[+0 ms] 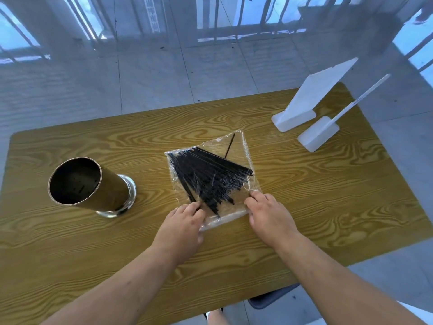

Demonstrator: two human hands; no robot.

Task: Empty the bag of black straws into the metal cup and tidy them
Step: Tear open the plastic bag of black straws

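Both hands, left [185,221] and right [267,214], are pinching the bag [236,146] of straws [206,174] on the wood-grain table [304,195]; cup [89,184] standing left, tiled floor beyond.

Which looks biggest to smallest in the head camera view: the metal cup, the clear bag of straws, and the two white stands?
1. Clear bag of straws
2. Metal cup, close behind it, so this order is unsure
3. Taller white stand
4. Smaller white stand
The stands lie farther from the camera, so they may look smaller than they are.
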